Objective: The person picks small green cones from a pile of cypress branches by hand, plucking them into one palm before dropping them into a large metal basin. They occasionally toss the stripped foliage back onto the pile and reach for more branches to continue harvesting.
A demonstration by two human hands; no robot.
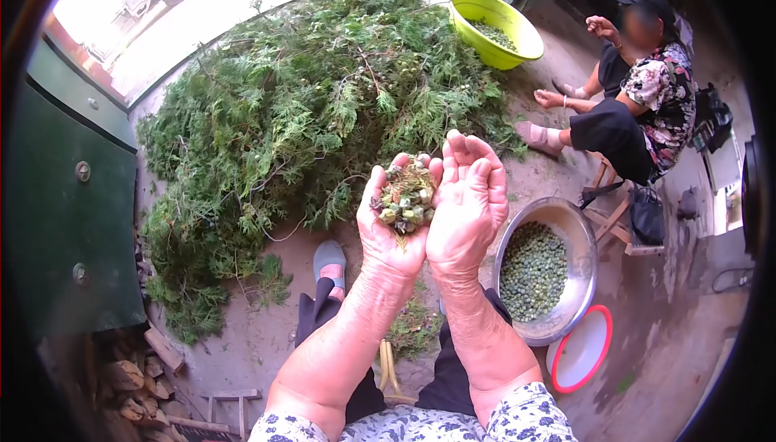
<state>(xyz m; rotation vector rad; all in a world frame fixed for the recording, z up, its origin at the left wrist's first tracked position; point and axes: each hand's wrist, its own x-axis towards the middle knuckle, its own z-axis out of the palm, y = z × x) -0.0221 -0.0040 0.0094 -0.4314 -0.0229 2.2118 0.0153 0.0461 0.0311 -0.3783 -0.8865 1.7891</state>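
My left hand (392, 220) is cupped palm up around a small heap of green seed cones mixed with bits of leaf (408, 195). Against its side lies my right hand (466, 204), palm up and bare, with its fingers slightly curled. Both hands are raised in the middle of the view, in front of a large pile of green conifer branches (323, 111). To the right of my right forearm, a steel basin (579, 256) holds many green cones (533, 272).
A white bowl with a red rim (582, 349) leans by the basin. Beyond the pile is a yellow-green tub (501, 14) with cones. A seated person (663, 86) is at the right. Firewood (129, 381) lies lower left, beside a green door (73, 208).
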